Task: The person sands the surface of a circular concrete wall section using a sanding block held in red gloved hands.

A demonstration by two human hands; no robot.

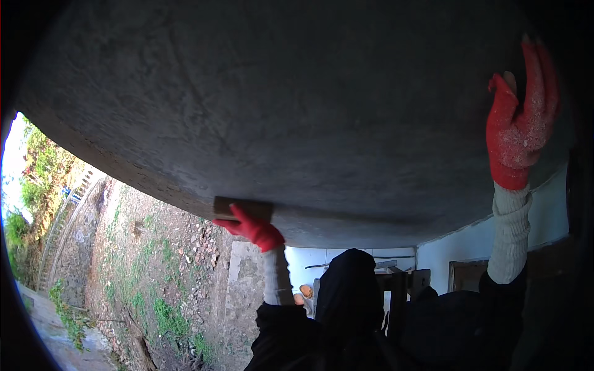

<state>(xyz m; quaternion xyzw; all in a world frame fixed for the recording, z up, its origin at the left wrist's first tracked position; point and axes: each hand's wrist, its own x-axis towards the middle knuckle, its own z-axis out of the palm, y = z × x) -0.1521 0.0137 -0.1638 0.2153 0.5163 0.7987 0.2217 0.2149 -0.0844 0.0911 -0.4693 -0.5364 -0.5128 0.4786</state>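
Observation:
A dark grey, smooth-looking slab surface [346, 123] fills the view overhead. My left hand [253, 230], in a red glove with a pale knitted cuff, holds a brown rectangular block [242, 208] against the slab near its left edge. Some of the fingers stick out below the block, and the grip is partly hidden. Far to the right, my right hand [518, 123] is raised near the same slab, its fingers stretched out and nothing seen in them. Whitish grit speckles that red glove. Whether the right fingertips touch the surface I cannot tell.
Down to the left lies rubbly ground [167, 260] with green weeds [170, 324] and a curved fence-like row [59, 229]. Dark wooden posts [399, 294] stand between my arms. Beside them are orange-brown round objects [305, 290] and a whitish wall [436, 255].

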